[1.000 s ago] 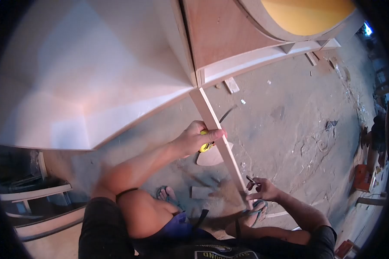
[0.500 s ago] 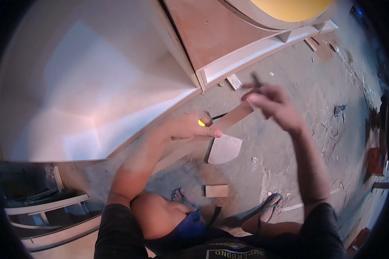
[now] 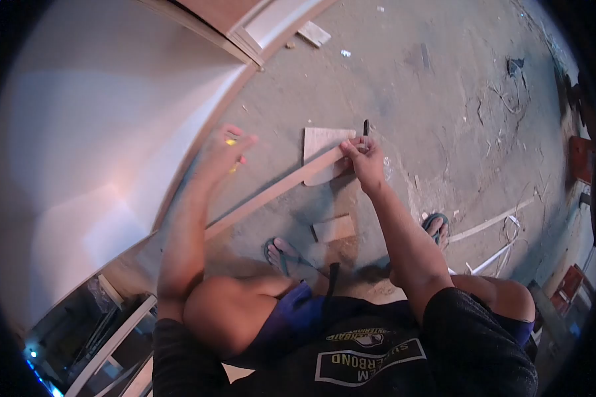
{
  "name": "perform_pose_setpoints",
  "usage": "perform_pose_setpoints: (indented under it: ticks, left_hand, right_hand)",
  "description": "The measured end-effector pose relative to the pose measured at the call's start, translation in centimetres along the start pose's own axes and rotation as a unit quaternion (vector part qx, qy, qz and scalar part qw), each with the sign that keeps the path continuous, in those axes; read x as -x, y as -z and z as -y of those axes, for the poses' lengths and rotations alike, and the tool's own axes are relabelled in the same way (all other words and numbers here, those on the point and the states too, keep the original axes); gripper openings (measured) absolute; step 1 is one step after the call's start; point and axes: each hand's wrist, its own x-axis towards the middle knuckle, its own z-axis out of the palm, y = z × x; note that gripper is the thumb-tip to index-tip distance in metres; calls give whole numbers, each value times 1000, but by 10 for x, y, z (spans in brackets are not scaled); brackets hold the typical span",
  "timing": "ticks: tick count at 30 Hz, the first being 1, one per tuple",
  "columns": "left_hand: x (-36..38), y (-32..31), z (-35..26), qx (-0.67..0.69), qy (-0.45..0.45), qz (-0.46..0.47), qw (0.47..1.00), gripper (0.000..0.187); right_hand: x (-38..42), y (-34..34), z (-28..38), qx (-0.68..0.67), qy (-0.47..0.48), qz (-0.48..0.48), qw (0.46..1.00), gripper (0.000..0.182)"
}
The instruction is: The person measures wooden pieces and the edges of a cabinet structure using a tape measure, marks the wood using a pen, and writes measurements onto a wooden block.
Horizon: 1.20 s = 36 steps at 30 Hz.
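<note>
My right hand (image 3: pixel 366 162) pinches the far end of a long, thin wooden strip (image 3: pixel 278 188), which slants down toward my left knee. A slim dark pen-like tool (image 3: pixel 366 127) sticks up from the same hand. My left hand (image 3: pixel 226 155), blurred and off the strip, has a small yellow object (image 3: pixel 231 141) in its fingers; its kind is not clear. Under the strip's far end lies a pale flat board piece (image 3: pixel 324 137) with a rounded edge, partly covered. A small rectangular wooden block (image 3: pixel 335 228) rests on the floor nearer my feet.
A large white panelled cabinet piece (image 3: pixel 112 132) stands at the left. Offcuts such as a small board (image 3: pixel 314 34) lie on the dusty concrete floor (image 3: pixel 430 99). Long pale strips (image 3: pixel 490 220) lie at the right, and framed pieces (image 3: pixel 112 344) at the lower left.
My left hand has let go of the strip and moved left with the yellow object. My right hand now grips the strip's end, and the strip has moved over the board piece. The view has shifted.
</note>
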Motion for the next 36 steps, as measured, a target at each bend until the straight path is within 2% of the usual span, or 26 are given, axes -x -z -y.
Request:
perform_pose_setpoints:
  ticks: [2, 3, 5, 6, 9, 11, 13, 14, 16, 17, 19, 21, 22, 24, 25, 27, 28, 29, 31, 32, 35, 36]
  left_hand:
    - [6, 9, 12, 215, 30, 86, 972, 38]
    - [10, 7, 18, 319, 46, 125, 938, 32]
    - [14, -5, 29, 397, 69, 195, 894, 28]
    - [17, -11, 31, 435, 75, 227, 868, 27]
    - [26, -41, 31, 543, 130, 280, 781, 28]
    - [29, -50, 28, 569, 165, 244, 767, 30]
    - [37, -55, 11, 580, 188, 178, 773, 32]
    - [21, -59, 28, 584, 196, 121, 778, 35]
    - [23, -59, 29, 595, 219, 150, 759, 36]
    - [26, -59, 29, 600, 231, 165, 748, 37]
    - [34, -55, 30, 524, 232, 216, 791, 38]
    - [39, -51, 31, 447, 230, 262, 824, 41]
    - [39, -53, 33, 369, 176, 237, 881, 42]
    - [39, -54, 38, 199, 64, 170, 963, 44]
    - [41, -54, 41, 276, 59, 197, 939, 46]
    - [51, -63, 27, 420, 46, 247, 872, 50]
    - [57, -71, 20, 412, 68, 221, 881, 59]
    - [57, -68, 20, 382, 63, 253, 886, 60]
    - [56, -64, 23, 322, 56, 319, 890, 64]
    - [55, -65, 24, 285, 48, 302, 908, 62]
    - [47, -72, 29, 171, 26, 253, 952, 57]
    - [43, -73, 35, 129, 5, 260, 957, 52]
  right_hand:
    - [3, 0, -7, 45, 6, -44, 998, 22]
    - [3, 0, -11, 131, 88, -88, 984, 24]
    - [1, 2, -17, 301, 248, -163, 906, 29]
    - [9, -2, -1, 352, 257, -218, 873, 34]
    - [29, -16, 27, 222, 189, -5, 956, 38]
    - [61, -43, 53, 204, 298, 128, 924, 41]
    - [86, -72, 68, 175, 390, 195, 883, 43]
    - [96, -80, 64, 194, 372, 176, 891, 44]
    - [105, -89, 55, 230, 334, 140, 903, 46]
    - [104, -87, 56, 246, 329, 151, 899, 44]
    - [96, -81, 59, 278, 316, 175, 890, 40]
    - [79, -73, 56, 244, 332, 244, 878, 39]
    - [72, -67, 54, 228, 340, 280, 868, 38]
    - [65, -58, 60, 219, 239, 364, 873, 37]
    - [65, -57, 62, 212, 188, 405, 869, 36]
    - [67, -61, 52, 167, 121, 406, 890, 36]
    - [69, -62, 49, 141, 85, 401, 901, 35]
    - [70, -62, 45, 115, 45, 395, 910, 35]
    - [66, -61, 30, 97, 24, 401, 911, 34]
    - [65, -60, 33, 88, 15, 403, 911, 34]
    - [57, -44, 49, 45, -178, 324, 928, 33]
    - [55, -44, 49, -34, -189, 273, 943, 32]
